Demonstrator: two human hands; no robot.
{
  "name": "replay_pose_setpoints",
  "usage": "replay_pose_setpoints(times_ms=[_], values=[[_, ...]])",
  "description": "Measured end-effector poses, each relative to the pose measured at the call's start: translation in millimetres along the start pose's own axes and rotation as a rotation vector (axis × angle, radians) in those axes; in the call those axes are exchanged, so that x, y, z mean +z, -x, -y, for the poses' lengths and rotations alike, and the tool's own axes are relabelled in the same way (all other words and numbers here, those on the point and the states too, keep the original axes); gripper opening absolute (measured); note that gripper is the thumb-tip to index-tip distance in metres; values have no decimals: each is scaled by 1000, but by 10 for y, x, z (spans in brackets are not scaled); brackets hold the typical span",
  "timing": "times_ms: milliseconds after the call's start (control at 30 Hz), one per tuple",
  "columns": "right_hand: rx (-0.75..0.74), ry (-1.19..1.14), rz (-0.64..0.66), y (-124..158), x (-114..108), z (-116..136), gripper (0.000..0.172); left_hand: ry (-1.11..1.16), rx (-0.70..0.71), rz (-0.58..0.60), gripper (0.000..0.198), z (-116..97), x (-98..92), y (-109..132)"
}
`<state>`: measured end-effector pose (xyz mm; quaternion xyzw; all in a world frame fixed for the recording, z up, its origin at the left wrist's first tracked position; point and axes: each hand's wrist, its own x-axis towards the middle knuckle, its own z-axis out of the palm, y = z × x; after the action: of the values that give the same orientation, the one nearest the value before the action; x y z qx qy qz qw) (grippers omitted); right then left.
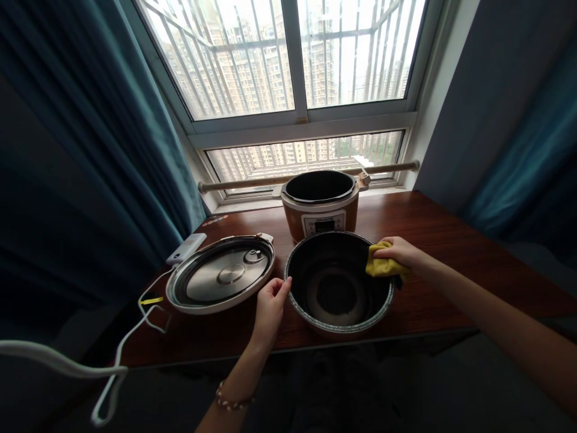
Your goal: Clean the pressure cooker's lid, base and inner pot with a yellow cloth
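Observation:
A dark inner pot (pixel 339 293) with a pale rim rests at the front edge of the wooden table. My left hand (pixel 273 299) pinches its rim on the left side. In my right hand (pixel 402 252) is a yellow cloth (pixel 383 262), folded over the pot's right rim and partly inside it. Just behind the pot stands the brown and white cooker body (pixel 292 215), its dark cavity uncovered and a control panel on its front. To the left lies the cooker's detached lid (pixel 205 279), its metal inner side facing up.
A white power strip (pixel 188 248) sits at the table's left edge, with a white cable (pixel 124 343) running down off it. A yellow tie (pixel 151 300) is near the cable. Behind the wooden table (pixel 419 231) are a rail (pixel 252 182) and a window; blue curtains (pixel 130 120) hang at the sides.

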<state>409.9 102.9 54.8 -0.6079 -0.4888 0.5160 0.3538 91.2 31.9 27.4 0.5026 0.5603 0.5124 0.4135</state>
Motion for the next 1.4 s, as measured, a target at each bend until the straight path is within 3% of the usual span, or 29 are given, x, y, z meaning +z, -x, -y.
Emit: replay_pose_setpoints(times_ms=[167, 267, 400, 467, 533, 600, 700, 767, 900, 1000, 1167, 1300, 1400], values=[[-1, -3, 14, -34, -20, -26, 25, -107, 39, 18, 37, 17, -16, 4], [25, -44, 25, 10, -61, -52, 30, -323, 134, -6, 36, 14, -42, 18], [-12, -151, -143, 138, -190, -109, 35, -720, 451, -203, 27, -19, -86, 124], [-96, -247, -285, 230, -280, -125, 35, -775, 643, -273, 16, -48, -84, 235], [-227, -341, -464, 348, -361, -112, 34, -751, 813, -222, 15, -78, -51, 373], [-391, -404, -647, 495, -397, -69, 30, -733, 933, -93, 25, -98, 10, 510], [-578, -306, -807, 736, -299, 8, 26, -750, 1004, 98, 37, -89, 120, 645], [-627, 2, -777, 856, -126, 28, 26, -753, 1020, 174, 38, -60, 182, 672], [-740, 626, -482, 881, 260, -32, 22, -705, 1027, 157, 28, 2, 247, 642], [-708, 760, -383, 812, 381, -85, 20, -653, 1020, 133, 20, 18, 266, 614], [-600, 985, -387, 919, 488, -69, 32, -616, 997, 133, 16, 23, 281, 608], [-563, 1115, -344, 1167, 811, -15, 37, -625, 982, 140, 14, 39, 287, 614], [-544, 1081, -302, 1327, 1108, 35, 35, -629, 983, 135, 14, 55, 295, 614]])
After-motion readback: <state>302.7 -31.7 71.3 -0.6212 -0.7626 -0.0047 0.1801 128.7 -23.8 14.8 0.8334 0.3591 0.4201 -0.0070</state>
